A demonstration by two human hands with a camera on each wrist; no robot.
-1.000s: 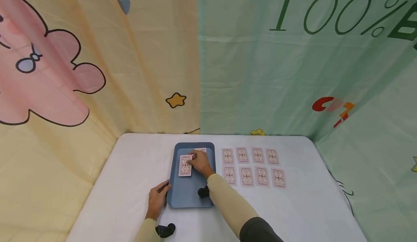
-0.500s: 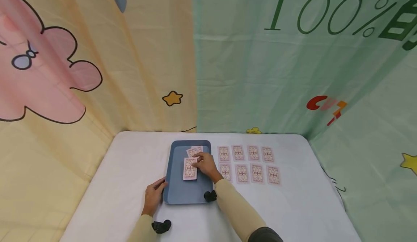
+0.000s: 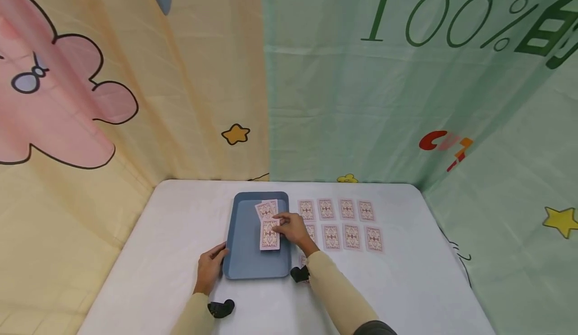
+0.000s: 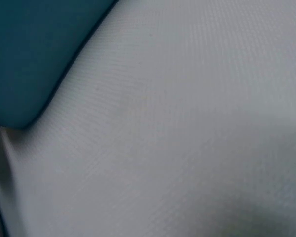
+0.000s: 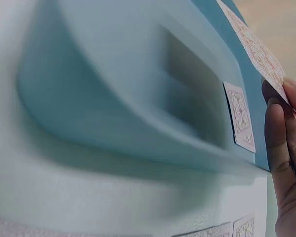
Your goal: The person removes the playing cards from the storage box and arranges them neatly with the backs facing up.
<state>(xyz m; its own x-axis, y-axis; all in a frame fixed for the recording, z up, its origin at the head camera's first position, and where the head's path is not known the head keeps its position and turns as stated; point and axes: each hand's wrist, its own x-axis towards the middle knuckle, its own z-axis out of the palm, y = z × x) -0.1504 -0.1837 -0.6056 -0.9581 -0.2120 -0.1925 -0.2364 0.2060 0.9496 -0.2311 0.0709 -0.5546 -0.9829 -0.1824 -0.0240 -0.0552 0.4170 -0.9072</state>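
My right hand [image 3: 294, 229] pinches a playing card [image 3: 269, 235], back side showing, between thumb and fingers. In the right wrist view this held card [image 5: 254, 47] is raised above the blue tray [image 5: 64, 94], tilted. Beyond it at the tray's far end lie overlapping face-down cards [image 3: 266, 208], fanned at slightly different angles. At the left rim of the tray [image 3: 244, 270], my left hand [image 3: 209, 270] holds the edge with thumb and fingers. The left wrist view catches only a tray corner [image 4: 29, 59] and the white tablecloth; that hand is outside it.
Right of the tray, face-down cards stand in two rows, a back row [image 3: 346, 209] and a front row [image 3: 352, 236]. Another card [image 3: 303, 261] shows partly beside the right forearm. Black wrist cameras [image 3: 221, 308] sit on both wrists. Printed curtains surround the white table [image 3: 406, 285].
My right hand has carried the card rightward across the tray. More of the fanned cards at the far end now shows. The left hand keeps its place at the rim; the view shifted slightly.
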